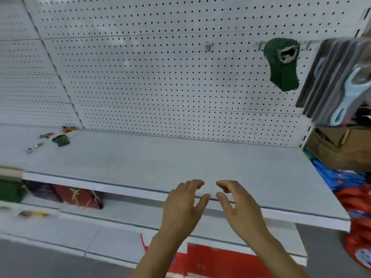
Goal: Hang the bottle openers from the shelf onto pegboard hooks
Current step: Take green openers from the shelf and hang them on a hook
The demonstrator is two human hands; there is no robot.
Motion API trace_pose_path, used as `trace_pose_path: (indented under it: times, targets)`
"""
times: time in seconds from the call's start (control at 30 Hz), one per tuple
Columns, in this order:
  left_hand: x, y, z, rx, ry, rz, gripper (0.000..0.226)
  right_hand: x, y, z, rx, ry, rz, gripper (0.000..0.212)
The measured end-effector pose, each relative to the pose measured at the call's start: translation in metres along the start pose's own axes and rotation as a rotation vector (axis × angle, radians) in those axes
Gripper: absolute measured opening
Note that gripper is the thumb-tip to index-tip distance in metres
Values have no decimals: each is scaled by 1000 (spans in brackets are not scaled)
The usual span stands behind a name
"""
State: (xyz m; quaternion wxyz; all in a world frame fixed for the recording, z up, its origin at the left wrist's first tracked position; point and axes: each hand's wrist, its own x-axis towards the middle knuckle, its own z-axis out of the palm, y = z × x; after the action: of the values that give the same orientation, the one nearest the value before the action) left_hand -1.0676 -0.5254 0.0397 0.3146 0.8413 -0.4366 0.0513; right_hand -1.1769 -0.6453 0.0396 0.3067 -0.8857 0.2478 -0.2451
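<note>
At the far left corner of the shelf (140,157), close to where it meets the pegboard (160,77), you have a small scatter of loose bottle openers: a dark green opener (61,140) lying flat, a red-and-green one (46,135) just left of it, a silvery one with a green end (34,147) nearer the front, and a yellowish piece (69,129) tight against the back edge, too blurred to name with certainty. Below the shelf's left front edge, red boxes (80,197) sit on a lower shelf.

Your left hand (183,205) hovers at the front edge of the shelf, near its middle, fingers loosely spread and holding nothing. Your right hand (236,205) is just beside it, thumb and fingers relaxed, also empty; the two hands are apart, fingertips nearly facing.

Up on the right part of the pegboard, a stack of green openers (282,65) hangs from a hook (261,46). At the right edge, carded packs with a light blue tool (341,83) hang in front, above a cardboard box (341,149).
</note>
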Motion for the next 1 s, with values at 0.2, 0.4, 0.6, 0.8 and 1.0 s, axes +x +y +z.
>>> trace_pose_path:
  times: [0.2, 0.4, 0.6, 0.8, 1.0]
  targets:
    - [-52, -72, -15, 97, -106, -194, 45, -8, -28, 64, -174, -239, -85, 36]
    - [-77, -154, -60, 116, -167, -352, 58, 2, -83, 144, -237, -391, -139, 44]
    - [-93, -265, -136, 139, -181, -433, 54, 27, -170, 256, -187, -419, -169, 39]
    - [-97, -386, -228, 160, -152, -470, 49, 64, -268, 363, -99, -445, -221, 32]
    - [-85, -475, -280, 113, -84, -512, 46, 108, -331, 434, -69, -474, -197, 26]
